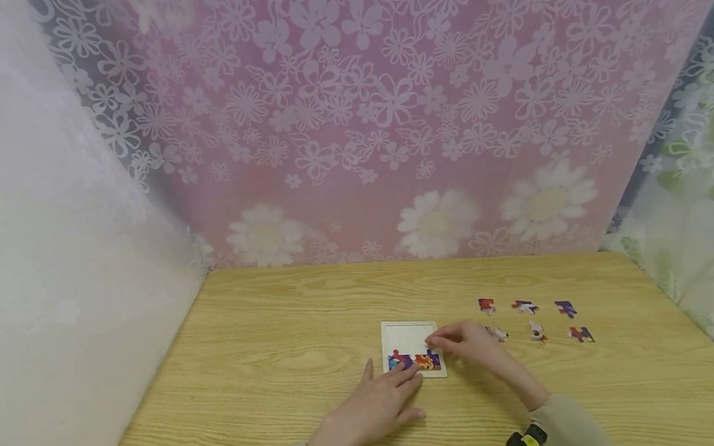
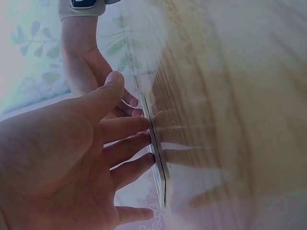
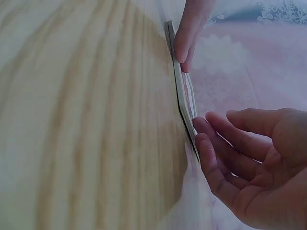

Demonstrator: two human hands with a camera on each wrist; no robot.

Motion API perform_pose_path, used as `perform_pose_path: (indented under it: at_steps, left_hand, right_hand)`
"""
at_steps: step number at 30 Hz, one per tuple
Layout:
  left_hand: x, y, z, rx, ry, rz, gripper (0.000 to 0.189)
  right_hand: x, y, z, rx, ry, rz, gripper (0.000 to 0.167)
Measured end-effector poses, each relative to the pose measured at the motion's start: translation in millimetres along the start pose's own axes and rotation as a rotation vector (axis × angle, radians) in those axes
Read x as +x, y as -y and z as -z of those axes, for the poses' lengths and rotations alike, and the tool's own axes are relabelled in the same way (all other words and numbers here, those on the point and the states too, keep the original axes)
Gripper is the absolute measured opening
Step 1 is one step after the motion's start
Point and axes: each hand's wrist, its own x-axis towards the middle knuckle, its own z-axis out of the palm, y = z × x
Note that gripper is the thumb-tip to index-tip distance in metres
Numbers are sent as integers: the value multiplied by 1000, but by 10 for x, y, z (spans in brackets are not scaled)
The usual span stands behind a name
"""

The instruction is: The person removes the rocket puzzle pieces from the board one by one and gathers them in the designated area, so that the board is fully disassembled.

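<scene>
A white square puzzle tray (image 1: pixel 408 334) lies on the table in the head view, its lower part filled by a row of colourful jigsaw pieces (image 1: pixel 425 363). My left hand (image 1: pixel 373 406) has its fingers stretched out over the front of the tray, tips on the fitted pieces. In the left wrist view, the fingers of my left hand (image 2: pixel 100 153) reach the tray's edge, spread apart. My right hand (image 1: pixel 469 344) touches the tray's right side with its fingertips. The right wrist view has my right hand (image 3: pixel 254 163) with loosely bent fingers at the tray edge (image 3: pixel 181 96).
Several loose jigsaw pieces lie in two rows right of the tray, among them a red one (image 1: pixel 486 305) and a purple one (image 1: pixel 566 309). The wooden table (image 1: pixel 264 330) meets a flowered pink backdrop (image 1: pixel 337 147) behind. A black wrist device (image 1: pixel 524 444) sits at the right sleeve.
</scene>
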Motion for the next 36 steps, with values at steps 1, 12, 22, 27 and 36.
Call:
perform_pose_path:
  at_steps: [1,12,22,27,36]
  left_hand:
    - [-1,-1,-2,-1,-1,-1,61]
    - [6,4,-31,20,-24,-5,61]
    - [13,14,-55,10,-27,3,61]
    - [12,7,-41,3,-26,9,62]
    - [4,7,-27,-9,-26,9,62]
  right_hand:
    - [3,-1,-7,12,5,-6,30]
    - [14,7,1,28,-9,3,23]
    - [-4,-7,10,195,53,62,27]
    - [-16,-20,19,224,76,79,29]
    - [-19,-16,3,164,109,79,20]
